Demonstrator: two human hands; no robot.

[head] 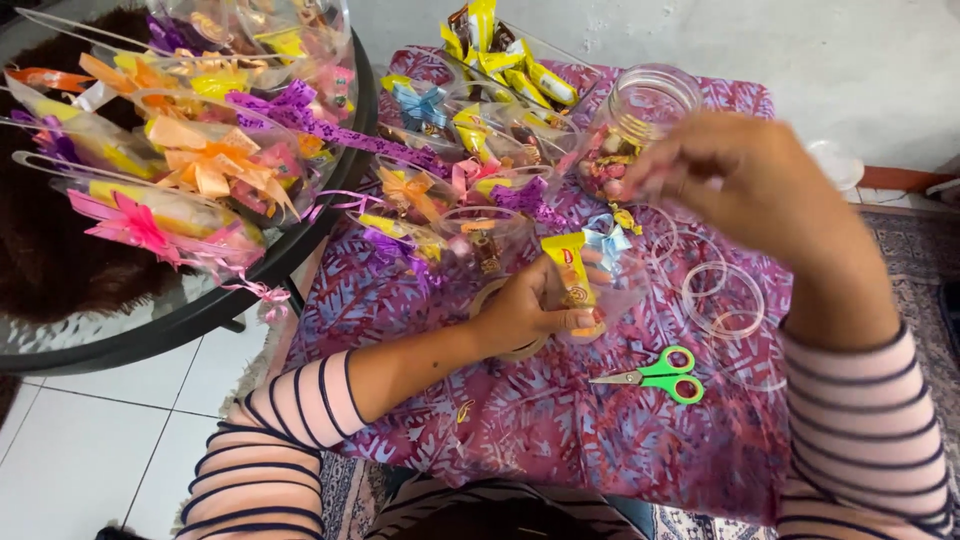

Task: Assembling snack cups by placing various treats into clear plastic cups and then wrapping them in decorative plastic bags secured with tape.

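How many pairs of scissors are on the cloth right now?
1. The green-handled scissors lie on the purple cloth near its front edge, between the left hand and the right sleeve. More could be hidden under the wrapped gifts.

You have open cloth [560, 420] near you, with only the green scissors [655, 375] lying there. Farther back, candy cups [480, 130] and a clear jar [640, 115] block the way. Clear rings [722, 300] lie at your right. A glass table [150, 330] full of gifts blocks your left.
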